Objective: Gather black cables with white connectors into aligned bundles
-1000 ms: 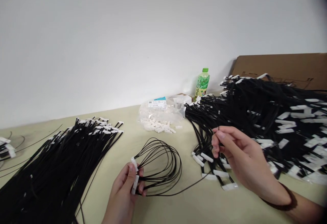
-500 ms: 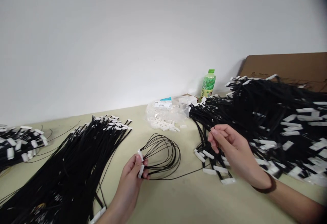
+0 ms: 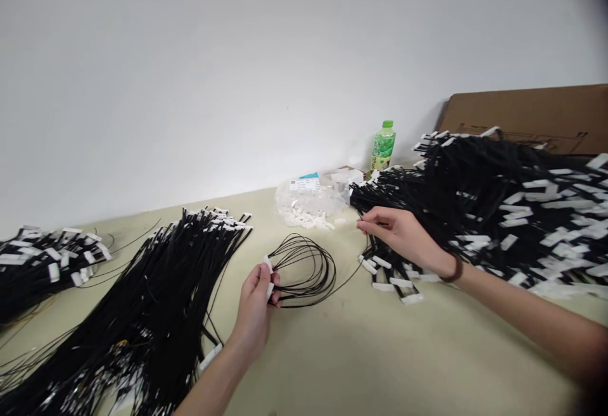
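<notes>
My left hand [image 3: 256,305] is closed on a small coil of thin black wire [image 3: 304,269], pinching its white end tags [image 3: 268,273] between thumb and fingers. The coil lies looped on the beige table [image 3: 361,352]. My right hand [image 3: 403,233] pinches one black strand that runs from the coil toward the big pile of black tagged wires [image 3: 494,201] at the right. That hand sits at the pile's near left edge, with a dark bracelet on the wrist.
A long bundle of black wires [image 3: 142,315] lies at the left, and a smaller bundle [image 3: 42,267] at the far left. A clear bag of white plastic parts [image 3: 311,204], a green bottle [image 3: 382,145] and a cardboard box [image 3: 527,118] stand by the wall.
Both arms have stretched farther out over the table. My right hand moved left and away along the pile's edge, drawing the strand. The coil and left hand shifted slightly right.
</notes>
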Demonstrator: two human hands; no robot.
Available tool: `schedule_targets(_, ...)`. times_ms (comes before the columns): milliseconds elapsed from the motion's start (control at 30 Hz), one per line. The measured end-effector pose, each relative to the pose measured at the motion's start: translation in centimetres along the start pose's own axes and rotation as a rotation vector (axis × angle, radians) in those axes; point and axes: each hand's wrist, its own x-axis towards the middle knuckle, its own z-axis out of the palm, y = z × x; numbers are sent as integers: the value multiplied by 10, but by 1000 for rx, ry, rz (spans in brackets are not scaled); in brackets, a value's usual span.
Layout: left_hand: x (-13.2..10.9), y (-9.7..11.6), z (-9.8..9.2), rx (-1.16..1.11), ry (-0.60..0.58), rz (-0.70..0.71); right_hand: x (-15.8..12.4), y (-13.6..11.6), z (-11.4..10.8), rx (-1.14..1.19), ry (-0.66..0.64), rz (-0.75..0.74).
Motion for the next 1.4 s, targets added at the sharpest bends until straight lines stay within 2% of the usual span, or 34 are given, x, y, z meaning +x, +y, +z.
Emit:
schedule_targets(133, 0, 1, 0, 82, 23, 28, 31, -15, 5, -98, -33, -90)
schedule_targets(300, 0, 2, -1, 69, 21, 20, 66, -39, 22, -187, -89, -237)
schedule_targets(500, -1, 2, 0, 72, 25, -4, 83, -65, 47, -158, -155, -324)
schedule_targets(700, 0, 2, -1, 82, 20, -9, 70, -84, 69, -58, -227, -469)
schedule_targets(833, 2, 1, -3, 84, -2, -1, 54, -82, 80, -81, -263, -620)
schedule_targets(900, 2, 1, -4, 88, -8, -6, 45, -77, 85, -93, -265, -642)
schedule_targets(1033, 2, 0, -3, 79, -46, -13, 26, -69, 91, -104, -211, -578)
schedule_targets(1200, 3, -1, -4, 54, -62, -2, 10, -67, 97, -121, -101, -576)
schedule_targets(1400, 3, -1, -5, 19, -87, -32, 2, -66, 101, -120, -58, -699)
